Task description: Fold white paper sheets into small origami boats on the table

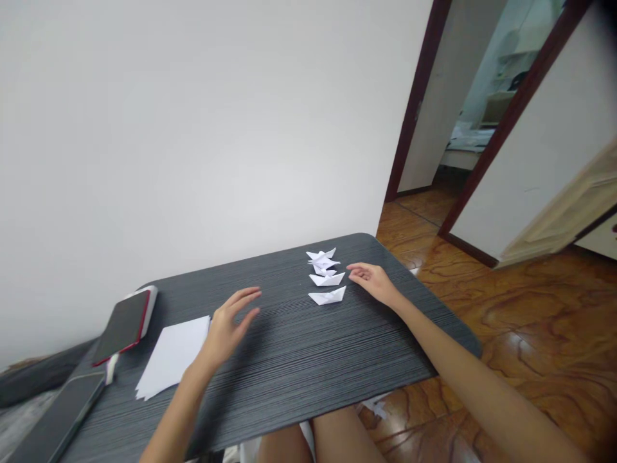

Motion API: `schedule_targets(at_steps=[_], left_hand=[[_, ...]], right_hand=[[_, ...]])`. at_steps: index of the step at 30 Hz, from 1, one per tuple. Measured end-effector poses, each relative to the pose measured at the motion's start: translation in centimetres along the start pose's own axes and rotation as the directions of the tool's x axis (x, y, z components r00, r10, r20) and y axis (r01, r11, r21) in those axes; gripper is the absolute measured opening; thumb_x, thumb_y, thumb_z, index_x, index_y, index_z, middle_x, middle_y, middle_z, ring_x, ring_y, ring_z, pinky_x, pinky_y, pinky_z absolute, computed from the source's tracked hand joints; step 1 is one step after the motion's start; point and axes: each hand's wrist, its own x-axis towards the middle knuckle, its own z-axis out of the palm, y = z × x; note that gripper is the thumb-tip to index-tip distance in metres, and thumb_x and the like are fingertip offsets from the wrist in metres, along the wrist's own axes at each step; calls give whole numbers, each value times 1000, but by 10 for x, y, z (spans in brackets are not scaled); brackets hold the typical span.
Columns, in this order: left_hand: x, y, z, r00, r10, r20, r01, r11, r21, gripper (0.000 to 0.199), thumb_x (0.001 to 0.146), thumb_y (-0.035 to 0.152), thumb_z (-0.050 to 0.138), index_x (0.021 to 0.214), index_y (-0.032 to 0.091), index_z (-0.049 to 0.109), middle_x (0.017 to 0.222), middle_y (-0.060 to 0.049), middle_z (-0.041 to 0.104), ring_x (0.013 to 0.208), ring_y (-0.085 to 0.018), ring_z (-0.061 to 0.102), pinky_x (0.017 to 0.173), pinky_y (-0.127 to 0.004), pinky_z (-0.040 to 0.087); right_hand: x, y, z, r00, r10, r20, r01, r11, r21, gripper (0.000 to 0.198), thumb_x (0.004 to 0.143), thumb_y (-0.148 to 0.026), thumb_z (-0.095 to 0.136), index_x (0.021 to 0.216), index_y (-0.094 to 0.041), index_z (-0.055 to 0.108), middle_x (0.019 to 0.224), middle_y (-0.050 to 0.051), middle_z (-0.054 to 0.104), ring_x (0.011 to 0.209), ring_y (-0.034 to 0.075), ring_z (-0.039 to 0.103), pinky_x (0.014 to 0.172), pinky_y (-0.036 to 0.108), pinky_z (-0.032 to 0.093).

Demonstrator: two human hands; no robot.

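Note:
Several white folded paper boats stand in a column on the dark wood-grain table (289,341), right of its middle. The nearest paper boat (328,296) and the one behind it (328,280) stand apart, while those farther back crowd together. My right hand (370,280) hovers just right of the boats, fingers curled with thumb near the fingertips; nothing shows in its grasp. My left hand (230,323) is over the table between the boats and a stack of white paper (173,354), its fingers and thumb apart and holding nothing.
At the left lie a tablet in a red-edged case (123,325) on a white object and a dark phone (60,418) with a white cable plug. A white wall (193,128) rises behind the table. Beyond the right edge are a wooden floor (530,341) and a doorway.

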Motion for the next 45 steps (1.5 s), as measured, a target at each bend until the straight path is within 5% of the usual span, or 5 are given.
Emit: schedule_targets(at_steps=[5, 10, 19, 33, 45], left_hand=[[-100, -46, -65, 967, -253, 37, 239, 946, 218, 42, 77, 40, 48, 115, 24, 49, 129, -6, 42, 114, -24, 43, 96, -42, 33], [-150, -65, -84, 927, -360, 104, 334, 920, 206, 53, 74, 44, 50, 122, 21, 44, 136, -7, 31, 122, -24, 33, 100, -40, 27], [-146, -67, -77, 954, -297, 45, 287, 945, 155, 42, 74, 43, 51, 106, 17, 58, 112, -10, 58, 105, -22, 51, 94, -38, 35], [-138, -82, -77, 974, -180, 137, 140, 956, 259, 40, 73, 47, 51, 98, 17, 62, 92, -9, 56, 83, -19, 55, 77, -31, 42], [-141, -100, -109, 888, -226, 401, 229, 973, 43, 43, 73, 33, 55, 115, 24, 51, 129, -5, 42, 116, -20, 41, 98, -34, 29]], right_hand=[[-5, -5, -5, 996, -27, -84, 28, 1000, 10, 32, 68, -32, 58, 94, -13, 60, 78, 8, 62, 70, 17, 58, 67, 31, 48], [-11, -17, 6, 975, -90, -204, 82, 996, -44, 33, 69, -35, 58, 95, -15, 61, 81, 8, 62, 69, 16, 57, 67, 31, 48], [-34, -66, 43, 958, -286, -4, 281, 942, -184, 28, 74, -35, 53, 93, -16, 61, 83, 7, 61, 69, 15, 56, 60, 27, 46], [-50, -80, 41, 933, -299, 201, 345, 901, -264, 25, 77, -34, 50, 92, -18, 60, 86, 6, 60, 71, 16, 55, 63, 28, 44], [-59, -72, 23, 939, -251, 236, 319, 893, -318, 27, 77, -38, 48, 91, -19, 61, 86, 6, 61, 64, 15, 53, 59, 28, 43]])
